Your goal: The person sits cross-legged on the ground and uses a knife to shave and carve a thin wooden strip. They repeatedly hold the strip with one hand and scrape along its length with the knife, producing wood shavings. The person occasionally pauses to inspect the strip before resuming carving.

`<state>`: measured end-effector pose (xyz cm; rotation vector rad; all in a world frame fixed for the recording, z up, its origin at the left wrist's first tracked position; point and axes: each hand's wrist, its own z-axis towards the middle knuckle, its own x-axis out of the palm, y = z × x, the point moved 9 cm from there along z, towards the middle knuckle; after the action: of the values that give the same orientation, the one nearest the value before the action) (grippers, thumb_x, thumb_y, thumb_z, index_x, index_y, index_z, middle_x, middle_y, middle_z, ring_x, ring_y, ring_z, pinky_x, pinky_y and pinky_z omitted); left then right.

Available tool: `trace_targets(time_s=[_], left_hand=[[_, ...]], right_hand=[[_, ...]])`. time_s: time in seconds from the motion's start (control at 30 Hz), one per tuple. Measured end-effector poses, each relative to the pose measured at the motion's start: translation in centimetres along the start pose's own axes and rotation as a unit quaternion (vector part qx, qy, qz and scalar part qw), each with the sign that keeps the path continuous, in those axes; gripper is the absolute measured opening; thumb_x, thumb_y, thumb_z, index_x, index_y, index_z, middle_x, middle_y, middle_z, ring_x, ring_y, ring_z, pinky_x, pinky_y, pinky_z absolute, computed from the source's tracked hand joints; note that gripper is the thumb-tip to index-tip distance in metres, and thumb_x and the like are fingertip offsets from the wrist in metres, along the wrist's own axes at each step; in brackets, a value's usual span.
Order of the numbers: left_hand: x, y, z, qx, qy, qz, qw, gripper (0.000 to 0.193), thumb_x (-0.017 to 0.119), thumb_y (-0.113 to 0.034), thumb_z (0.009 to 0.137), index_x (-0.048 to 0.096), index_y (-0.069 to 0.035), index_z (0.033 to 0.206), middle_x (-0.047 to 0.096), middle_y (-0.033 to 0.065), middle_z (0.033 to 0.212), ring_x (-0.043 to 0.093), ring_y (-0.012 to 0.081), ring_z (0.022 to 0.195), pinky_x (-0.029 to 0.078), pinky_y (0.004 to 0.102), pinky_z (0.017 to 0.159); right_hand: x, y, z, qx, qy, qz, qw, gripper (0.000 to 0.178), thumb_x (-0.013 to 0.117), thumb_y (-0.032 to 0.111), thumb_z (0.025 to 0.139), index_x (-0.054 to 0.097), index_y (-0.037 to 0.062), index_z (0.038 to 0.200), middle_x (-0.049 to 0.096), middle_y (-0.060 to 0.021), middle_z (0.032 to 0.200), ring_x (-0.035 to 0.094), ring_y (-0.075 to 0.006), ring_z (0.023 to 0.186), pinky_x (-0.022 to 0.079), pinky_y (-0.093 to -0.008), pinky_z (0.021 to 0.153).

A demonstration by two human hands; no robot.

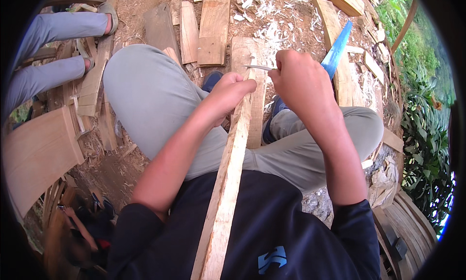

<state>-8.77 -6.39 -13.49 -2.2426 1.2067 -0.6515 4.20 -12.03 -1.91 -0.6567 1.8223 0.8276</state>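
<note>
A long, rough-cut wooden stick (232, 168) runs from my chest out between my knees, its far end narrowed. My left hand (228, 95) is closed around it a little short of that far end. In my right hand (302, 76) is a knife, its handle hidden inside the closed fingers. The thin knife blade (257, 67) points left and crosses the stick's tip, just beyond my left hand. Under the tip lies a flat board (247, 46) on the ground between my feet.
A blue saw blade (338, 49) slants up beyond my right hand. Wooden planks (213, 27) and pale shavings (274, 17) cover the ground ahead. Another person's legs (58, 34) are at far left; a further person (80, 226) is at lower left. Green plants (424, 119) border the right.
</note>
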Motion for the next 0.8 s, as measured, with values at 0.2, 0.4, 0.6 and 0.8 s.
trace_targets(time_s=[0.2, 0.4, 0.6, 0.8], left_hand=[[-0.2, 0.5, 0.7, -0.011, -0.002, 0.029, 1.000, 0.029, 0.065, -0.020, 0.087, 0.049, -0.001, 0.101, 0.053, 0.0080, 0.091, 0.059, 0.0156, 0.073, 0.059, 0.0366, 0.052], [-0.2, 0.7, 1.1, -0.018, 0.017, 0.021, 0.999, 0.029, 0.064, -0.019, 0.086, 0.050, 0.000, 0.102, 0.054, 0.0081, 0.092, 0.060, 0.0166, 0.070, 0.059, 0.0356, 0.050], [0.0, 1.3, 1.8, -0.009, 0.042, 0.002, 0.999, 0.025, 0.062, -0.018, 0.085, 0.052, 0.001, 0.098, 0.054, 0.0066, 0.084, 0.060, 0.0160, 0.067, 0.059, 0.0354, 0.050], [-0.2, 0.9, 1.4, -0.003, 0.030, -0.007, 1.000, 0.029, 0.064, -0.020, 0.084, 0.051, 0.001, 0.099, 0.053, 0.0067, 0.084, 0.058, 0.0154, 0.065, 0.059, 0.0355, 0.050]], right_hand=[[0.5, 0.7, 1.4, 0.010, 0.000, -0.020, 1.000, 0.014, 0.067, 0.013, 0.084, 0.068, -0.0002, 0.086, 0.069, -0.0237, 0.082, 0.071, -0.0398, 0.082, 0.057, -0.0468, 0.074], [2.5, 1.6, 1.5, -0.003, 0.003, -0.029, 1.000, 0.018, 0.068, 0.017, 0.085, 0.068, -0.0001, 0.085, 0.069, -0.0247, 0.081, 0.069, -0.0418, 0.080, 0.057, -0.0481, 0.074], [5.1, -0.8, 2.0, 0.009, -0.019, 0.065, 0.998, 0.018, 0.068, 0.020, 0.084, 0.068, 0.0020, 0.081, 0.068, -0.0233, 0.074, 0.069, -0.0402, 0.075, 0.055, -0.0485, 0.070], [7.1, -3.0, 2.4, 0.040, -0.023, 0.169, 0.985, 0.023, 0.071, 0.027, 0.084, 0.072, 0.0037, 0.084, 0.068, -0.0215, 0.071, 0.069, -0.0394, 0.072, 0.055, -0.0463, 0.068]])
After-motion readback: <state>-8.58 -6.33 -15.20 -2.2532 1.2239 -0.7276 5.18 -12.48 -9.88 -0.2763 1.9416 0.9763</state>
